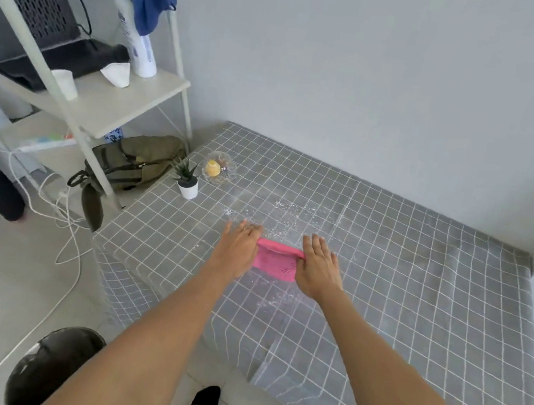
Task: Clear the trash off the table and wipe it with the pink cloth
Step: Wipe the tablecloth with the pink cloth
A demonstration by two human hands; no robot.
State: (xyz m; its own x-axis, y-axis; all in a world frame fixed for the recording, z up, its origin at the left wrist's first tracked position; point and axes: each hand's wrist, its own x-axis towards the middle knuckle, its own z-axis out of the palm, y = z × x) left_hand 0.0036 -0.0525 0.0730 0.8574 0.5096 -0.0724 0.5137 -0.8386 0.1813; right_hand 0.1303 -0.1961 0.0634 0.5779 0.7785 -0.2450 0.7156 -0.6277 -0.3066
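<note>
Hands flat on the pink cloth [275, 262], I press left hand [238, 245] and right hand [318, 267] open-palmed, nothing clamped, spreading pressure; white crumbs [286, 214] lie just beyond the cloth.

The scene is viewed from a single head-worn wide-angle camera, angled forward and down, near the table's [423, 260] front edge.

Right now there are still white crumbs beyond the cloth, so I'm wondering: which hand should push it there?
Probably the left hand. The crumbs lie just ahead of its fingertips, and it already presses the cloth. The right hand sits slightly farther right.
</note>
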